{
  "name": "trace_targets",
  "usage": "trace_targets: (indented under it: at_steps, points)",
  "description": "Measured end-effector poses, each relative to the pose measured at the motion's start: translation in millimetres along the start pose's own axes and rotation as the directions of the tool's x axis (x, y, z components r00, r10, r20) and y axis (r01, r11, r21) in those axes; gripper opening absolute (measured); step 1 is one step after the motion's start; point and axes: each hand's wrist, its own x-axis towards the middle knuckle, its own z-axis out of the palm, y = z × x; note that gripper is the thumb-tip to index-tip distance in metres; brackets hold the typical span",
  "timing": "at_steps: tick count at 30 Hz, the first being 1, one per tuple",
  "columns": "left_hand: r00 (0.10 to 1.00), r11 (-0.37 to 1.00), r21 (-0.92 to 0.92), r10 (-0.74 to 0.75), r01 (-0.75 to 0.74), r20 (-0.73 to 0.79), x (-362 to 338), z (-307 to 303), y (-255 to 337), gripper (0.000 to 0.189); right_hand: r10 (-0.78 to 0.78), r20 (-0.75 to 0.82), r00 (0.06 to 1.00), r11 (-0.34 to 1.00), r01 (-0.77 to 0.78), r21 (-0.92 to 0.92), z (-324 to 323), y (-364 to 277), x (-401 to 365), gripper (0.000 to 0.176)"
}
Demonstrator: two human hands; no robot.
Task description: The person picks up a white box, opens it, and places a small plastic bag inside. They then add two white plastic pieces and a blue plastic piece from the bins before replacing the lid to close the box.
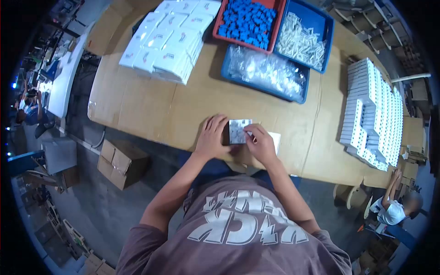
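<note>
In the head view a small square item [238, 133] with a grey, patterned, shiny face lies on the cardboard-covered table near its front edge. My left hand [212, 139] rests just left of it, fingers stretched out and thumb toward its lower edge. Over its right side is my right hand [261, 145], with thumb and fingertips pinched together. Whatever the pinch holds is too small to make out. A white flat piece [276, 139] shows partly from beneath my right hand.
Stacked white packets [160, 43] stand at back left. A red tray [280, 23] holds blue parts, a blue tray [328, 46] pale pieces, and another blue tray [229, 75] clear plastic bags. Stacked white boxes [373, 114] line the right. People sit at both sides.
</note>
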Motion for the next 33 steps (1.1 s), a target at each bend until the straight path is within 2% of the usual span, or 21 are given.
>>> trace_targets:
  at_steps: [2,5,8,9,12,14,17,20,21,24,25,28,32,33]
  points:
    - [0.999,0.999,-0.041,0.005,-0.007,-0.051,3,-1,3,0.103,-0.049,-0.037,0.998,0.998,0.05,0.026,-6,-10,17,0.016]
    - [0.999,1.0,0.011,0.023,-0.023,-0.047,5,0,2,0.108,-0.062,-0.074,0.995,0.997,0.065,0.042,-20,-25,56,0.017]
    - [0.999,0.998,0.064,0.028,-0.027,-0.019,6,0,1,0.105,-0.253,-0.18,0.951,0.967,0.241,-0.084,-34,-19,119,0.018]
    - [1.0,0.998,0.063,0.021,-0.02,-0.01,6,-1,2,0.104,-0.198,-0.194,0.961,0.98,0.194,-0.039,-40,-25,145,0.019]
    - [1.0,0.999,0.027,0.019,-0.018,-0.021,6,-5,2,0.103,-0.277,-0.262,0.925,0.959,0.248,-0.137,-53,-16,233,0.018]
    - [1.0,1.0,-0.016,0.0,0.0,-0.013,7,-7,2,0.103,-0.275,-0.333,0.902,0.957,0.224,-0.182,-56,-8,296,0.018]
    - [0.999,1.0,0.018,0.02,-0.019,-0.042,2,-3,-5,0.102,-0.307,-0.355,0.883,0.931,0.2,-0.306,-65,6,385,0.02]
    - [0.999,1.0,-0.007,0.008,-0.009,-0.041,4,-4,-1,0.101,-0.462,-0.275,0.843,0.786,0.245,-0.568,-74,31,463,0.022]
    - [0.999,1.0,-0.009,0.005,-0.005,-0.039,4,-6,0,0.099,-0.373,-0.241,0.896,0.786,0.167,-0.595,-75,31,479,0.024]
    - [0.999,1.0,0.016,0.004,-0.004,-0.041,6,-9,-1,0.094,-0.404,-0.192,0.894,0.683,0.156,-0.714,-71,41,508,0.025]
    - [0.999,1.0,0.012,0.002,-0.001,-0.038,7,-12,1,0.094,-0.351,-0.148,0.925,0.676,0.14,-0.724,-71,44,514,0.029]
    - [0.999,1.0,-0.004,-0.005,0.005,-0.034,8,-12,0,0.092,-0.228,-0.14,0.964,0.697,0.061,-0.715,-76,42,518,0.034]
    - [1.0,1.0,-0.005,-0.007,0.007,-0.028,5,-10,-1,0.092,-0.315,-0.228,0.921,0.785,0.118,-0.608,-83,48,517,0.023]
    - [1.0,1.0,-0.003,0.0,0.0,-0.027,5,-10,-1,0.092,-0.188,-0.216,0.958,0.82,0.032,-0.571,-87,37,513,0.025]
